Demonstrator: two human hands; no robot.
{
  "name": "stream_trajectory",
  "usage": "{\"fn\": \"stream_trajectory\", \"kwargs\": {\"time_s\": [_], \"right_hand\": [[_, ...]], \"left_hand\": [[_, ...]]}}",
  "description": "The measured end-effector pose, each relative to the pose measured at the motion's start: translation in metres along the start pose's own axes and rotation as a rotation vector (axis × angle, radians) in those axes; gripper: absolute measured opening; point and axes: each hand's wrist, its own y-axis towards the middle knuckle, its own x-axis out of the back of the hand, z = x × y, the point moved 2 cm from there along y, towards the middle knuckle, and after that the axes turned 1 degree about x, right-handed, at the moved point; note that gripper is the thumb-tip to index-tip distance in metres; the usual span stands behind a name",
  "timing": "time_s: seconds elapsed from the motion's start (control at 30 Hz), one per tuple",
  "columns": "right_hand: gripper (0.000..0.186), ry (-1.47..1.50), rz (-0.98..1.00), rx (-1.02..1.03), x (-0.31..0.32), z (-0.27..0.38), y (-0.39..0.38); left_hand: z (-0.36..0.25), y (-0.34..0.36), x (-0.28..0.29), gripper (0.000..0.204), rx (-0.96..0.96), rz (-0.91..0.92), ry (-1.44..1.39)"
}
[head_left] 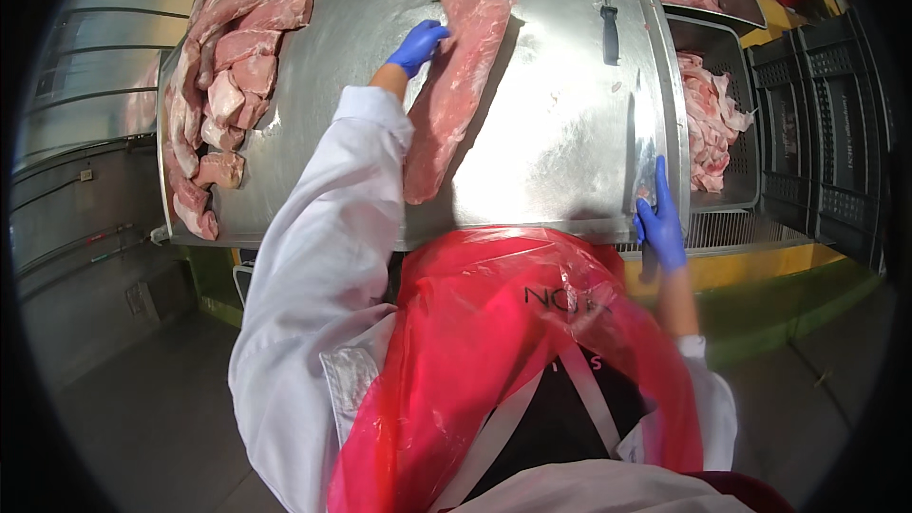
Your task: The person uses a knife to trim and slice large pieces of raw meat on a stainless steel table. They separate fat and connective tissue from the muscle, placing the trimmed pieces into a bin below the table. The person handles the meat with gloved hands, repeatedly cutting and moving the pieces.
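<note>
A person's gloved left hand (418, 47) touches the left edge of a long slab (460, 95) of meat at the worktop's (551, 147) middle; its fingertips are hard to make out, so I cannot tell whether it grips. The right hand (662, 230) is closed around a knife (642, 138) at the worktop's right edge, covering most of the handle; glare blurs the blade. A sharpening steel (610, 33) is cut off above. Dark letters on the red apron (484, 313) are broken by creases; pale crate (826, 123) lettering runs sideways.
</note>
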Motion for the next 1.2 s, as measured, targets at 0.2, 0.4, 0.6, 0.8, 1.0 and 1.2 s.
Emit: {"fn": "stream_trajectory", "kwargs": {"time_s": [0.2, 0.4, 0.6, 0.8, 1.0, 1.2], "right_hand": [[0.082, -0.177, 0.059, 0.088, -0.017, 0.054, 0.079], [0.082, 0.063, 0.026, 0.129, -0.051, 0.039, 0.154], [0.081, 0.166, 0.071, 0.104, -0.113, 0.097, 0.27], [0.076, -0.221, 0.671, -0.009, -0.109, 0.088, 0.223], [0.075, -0.254, 0.688, -0.052, -0.166, 0.111, 0.251], [0.078, -0.495, 0.809, 0.09, -0.146, 0.091, 0.177]], "left_hand": [[-0.028, 0.076, -0.039, 0.083, -0.032, -0.252, 0.238], [-0.064, 0.068, -0.066, 0.054, -0.245, 0.069, 0.434], [-0.084, 0.028, -0.092, 0.046, -0.426, -0.155, 0.604], [-0.092, 0.01, -0.098, 0.041, -0.47, -0.32, 0.529], [-0.113, 0.007, -0.083, 0.036, -0.608, -0.088, 0.378], [-0.154, -0.043, -0.043, 0.029, -0.6, -0.069, 0.275]]}}
